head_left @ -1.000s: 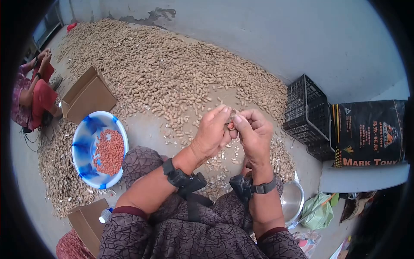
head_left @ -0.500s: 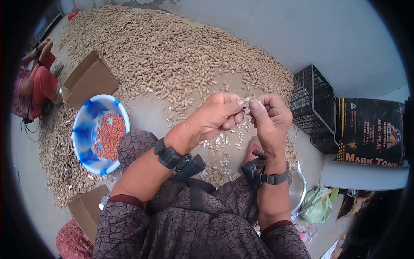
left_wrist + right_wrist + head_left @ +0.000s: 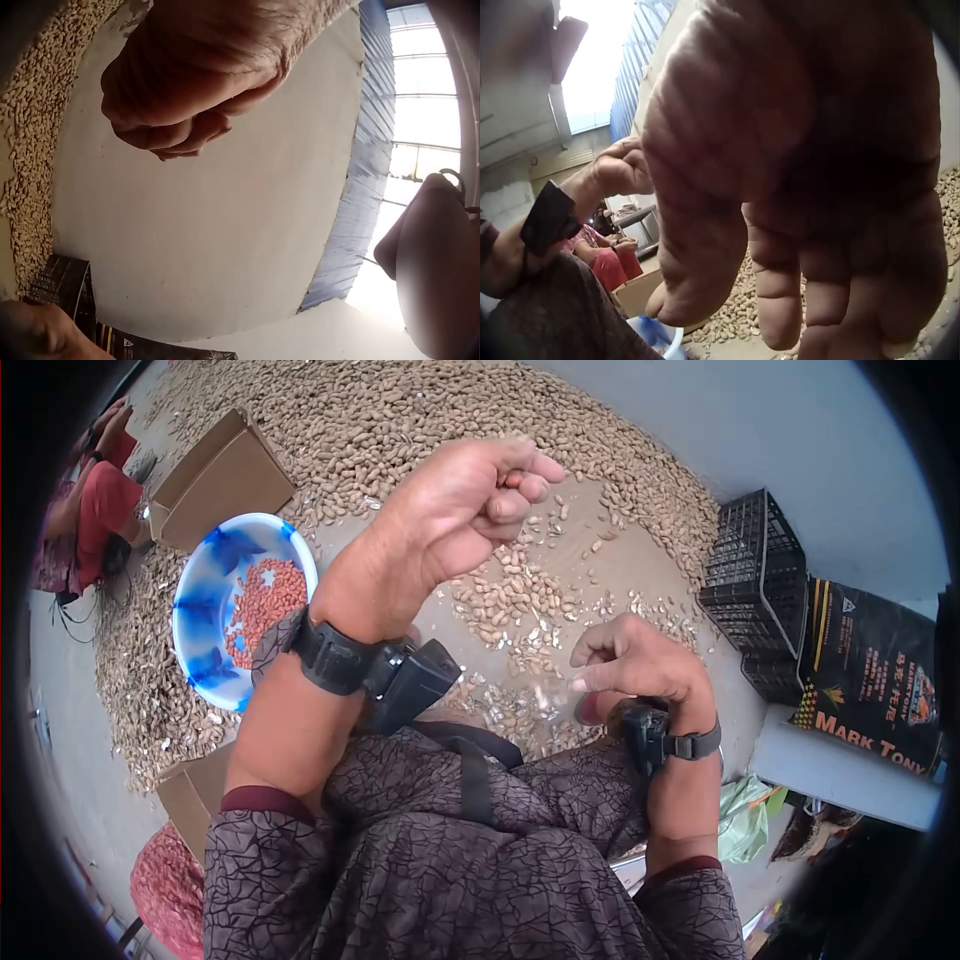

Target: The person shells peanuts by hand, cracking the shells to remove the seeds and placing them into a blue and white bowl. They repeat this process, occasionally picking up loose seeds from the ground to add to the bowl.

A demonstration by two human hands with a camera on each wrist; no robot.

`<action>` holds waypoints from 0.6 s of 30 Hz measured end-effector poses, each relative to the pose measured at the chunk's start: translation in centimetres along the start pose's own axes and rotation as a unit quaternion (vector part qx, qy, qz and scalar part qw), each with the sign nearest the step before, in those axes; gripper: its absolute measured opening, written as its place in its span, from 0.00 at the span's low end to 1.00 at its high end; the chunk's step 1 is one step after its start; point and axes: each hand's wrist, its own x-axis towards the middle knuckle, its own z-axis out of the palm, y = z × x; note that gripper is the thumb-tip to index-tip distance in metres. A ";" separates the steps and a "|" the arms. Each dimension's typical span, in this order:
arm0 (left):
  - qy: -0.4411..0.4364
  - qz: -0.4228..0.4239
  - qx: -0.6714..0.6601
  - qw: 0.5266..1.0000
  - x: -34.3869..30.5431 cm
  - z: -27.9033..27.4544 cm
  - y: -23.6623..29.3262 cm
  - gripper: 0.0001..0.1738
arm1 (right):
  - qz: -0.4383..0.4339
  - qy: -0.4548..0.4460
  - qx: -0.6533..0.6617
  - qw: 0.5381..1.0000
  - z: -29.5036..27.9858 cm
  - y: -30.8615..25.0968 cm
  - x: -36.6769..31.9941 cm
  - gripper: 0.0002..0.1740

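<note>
In the head view, my left hand (image 3: 455,510) is raised over the scattered peanuts, its fingers curled round a reddish kernel (image 3: 513,479). My right hand (image 3: 645,660) is lower and to the right, thumb and fingers apart, with nothing seen between them. Something pale and blurred is in the air beside its fingertips. Below and between the hands lie unshelled peanuts (image 3: 510,595) and bits of shell. The right wrist view shows the right hand (image 3: 795,172) with fingers extended; in the left wrist view, the left hand (image 3: 195,75) has curled fingers and the kernel is hidden.
A blue-and-white basin (image 3: 190,610) of red kernels stands left, near a cardboard box (image 3: 220,485). Peanuts (image 3: 400,410) are heaped along the back. Black crates (image 3: 750,575) and a black printed bag (image 3: 870,670) stand right. Another person (image 3: 100,520) sits far left.
The hands, together before, have separated: the left moved up and left with the kernel, the right moved down and right, its fingers parting. The head view has shifted, so the basin appears higher.
</note>
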 end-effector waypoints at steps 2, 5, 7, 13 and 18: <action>0.010 0.003 -0.036 0.999 -0.2 -0.2 0.8 0.14 | 0.036 -0.030 -0.056 0.997 0.8 1.9 1.7 0.11; 0.000 0.017 -0.026 1.000 -0.5 -0.2 1.2 0.13 | 0.099 0.019 0.034 0.994 1.7 3.6 5.2 0.10; 0.005 0.031 -0.023 0.999 -0.4 -0.2 1.1 0.12 | 0.141 0.036 0.072 0.987 2.1 5.6 7.7 0.10; 0.024 0.041 -0.053 0.997 -0.7 -0.6 1.8 0.13 | 0.209 0.097 0.103 0.968 7.0 14.0 15.0 0.09; 0.071 0.064 -0.058 0.994 -0.8 -0.7 2.6 0.15 | 0.208 0.187 -0.115 0.953 12.0 20.8 18.9 0.11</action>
